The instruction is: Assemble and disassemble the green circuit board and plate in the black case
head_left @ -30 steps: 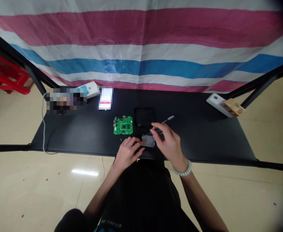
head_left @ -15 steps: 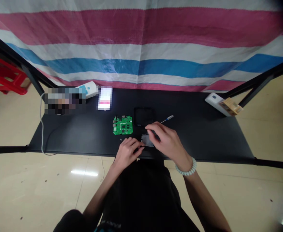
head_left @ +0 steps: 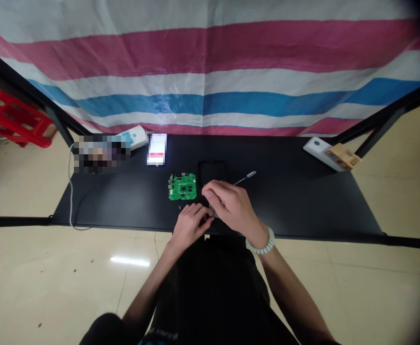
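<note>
My left hand point(head_left: 191, 223) rests at the table's front edge, its thumb and fingers pinched on the left end of a thin grey plate point(head_left: 214, 212). Most of that plate is hidden beneath my right hand point(head_left: 231, 203). The right fingers are pressed together in a pinch above the plate's left side; whatever they hold is too small or hidden to name. A green circuit board point(head_left: 183, 186) lies flat just left of the fingertips. Behind the right hand sits a black, square-framed casing point(head_left: 212, 167), partly covered by it.
A screwdriver point(head_left: 245, 178) lies right of the casing. Tiny screws point(head_left: 180, 207) are below the board. A lit phone point(head_left: 157, 149) and a power strip point(head_left: 136, 136) stand back left. Another white strip point(head_left: 319, 149) with a cardboard piece point(head_left: 344, 157) is at the right on the black table point(head_left: 296, 201).
My right hand has moved left across the plate, covering more of it, with its fingers still pinched. My left hand has stayed in place. The view has shifted slightly.
</note>
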Available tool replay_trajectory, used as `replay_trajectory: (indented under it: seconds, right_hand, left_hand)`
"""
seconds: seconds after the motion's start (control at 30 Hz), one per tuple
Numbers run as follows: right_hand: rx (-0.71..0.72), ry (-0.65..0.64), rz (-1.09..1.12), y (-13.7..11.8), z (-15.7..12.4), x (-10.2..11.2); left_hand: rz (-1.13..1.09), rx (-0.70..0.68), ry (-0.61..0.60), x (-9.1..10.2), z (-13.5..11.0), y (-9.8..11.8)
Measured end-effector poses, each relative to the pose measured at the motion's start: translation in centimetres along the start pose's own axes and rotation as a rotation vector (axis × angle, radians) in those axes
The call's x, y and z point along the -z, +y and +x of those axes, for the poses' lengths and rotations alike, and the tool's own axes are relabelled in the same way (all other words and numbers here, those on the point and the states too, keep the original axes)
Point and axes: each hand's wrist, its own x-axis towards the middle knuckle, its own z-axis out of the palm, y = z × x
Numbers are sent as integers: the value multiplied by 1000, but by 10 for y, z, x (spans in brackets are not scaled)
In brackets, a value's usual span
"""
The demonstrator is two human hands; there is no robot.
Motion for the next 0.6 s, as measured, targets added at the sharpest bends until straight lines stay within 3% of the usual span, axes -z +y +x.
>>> replay_trajectory:
  seconds: [0.13,0.37,0.6]
  right_hand:
    - [-129,33,125,-2,4,-8]
    - [-207,134,336,19,-1,-10]
    - [-133,103,179,11,-11,-11]
  left_hand:
    - [15,0,13,-2,0,-1]
    - [63,38,22,0,-11,8]
    - [45,52,88,-3,-31,16]
